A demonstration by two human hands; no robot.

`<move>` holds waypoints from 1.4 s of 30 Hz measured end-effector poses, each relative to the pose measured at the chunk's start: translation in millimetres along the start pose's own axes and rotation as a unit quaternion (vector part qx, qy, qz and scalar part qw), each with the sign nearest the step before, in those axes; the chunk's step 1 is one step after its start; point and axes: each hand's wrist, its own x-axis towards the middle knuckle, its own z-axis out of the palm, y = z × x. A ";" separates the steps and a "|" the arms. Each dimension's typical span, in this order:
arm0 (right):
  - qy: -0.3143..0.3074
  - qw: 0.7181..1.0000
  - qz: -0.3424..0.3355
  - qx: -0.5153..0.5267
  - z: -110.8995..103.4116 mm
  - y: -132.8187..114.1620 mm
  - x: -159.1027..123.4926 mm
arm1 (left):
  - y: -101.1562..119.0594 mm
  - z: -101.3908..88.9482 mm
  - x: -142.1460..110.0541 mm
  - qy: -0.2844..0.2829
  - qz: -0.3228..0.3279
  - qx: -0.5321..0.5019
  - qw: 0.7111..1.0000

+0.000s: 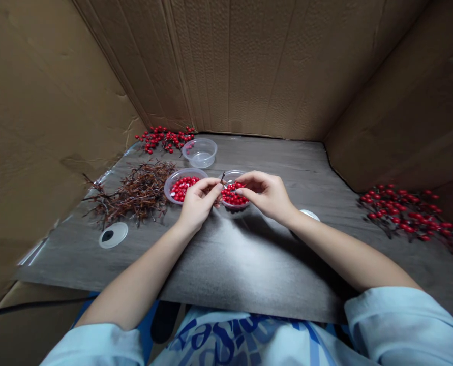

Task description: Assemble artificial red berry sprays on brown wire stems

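Observation:
In the head view, my left hand (200, 202) pinches a short dark twig (222, 177) between thumb and index finger. Close on its right, my right hand (269, 197) has its thumb and index finger around a red berry (239, 185). Both hands are over a clear plastic bowl (235, 206) of red artificial berries, which they partly hide. Beside the left hand stands a second clear bowl (168, 192) with red berries and some white pieces in it.
A heap of brown twigs (137, 193) lies at left, with berry sprigs (163, 140) behind it. A third clear bowl (200, 153) stands at the back. More berry sprigs (409, 213) lie far right. White discs (114, 235) rest on the grey table (226, 274). Cardboard walls (249, 71) enclose the table.

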 end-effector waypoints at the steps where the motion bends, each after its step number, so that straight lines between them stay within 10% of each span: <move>1: 0.004 1.000 -0.001 -0.005 0.1 -0.5 -0.8 | 0.1 0.2 -0.5 -0.002 0.003 0.003 1.000; 42: 0.029 0.990 -0.083 -0.111 -3.1 6.3 -11.9 | 0.8 2.3 -3.4 -0.070 0.018 0.065 0.995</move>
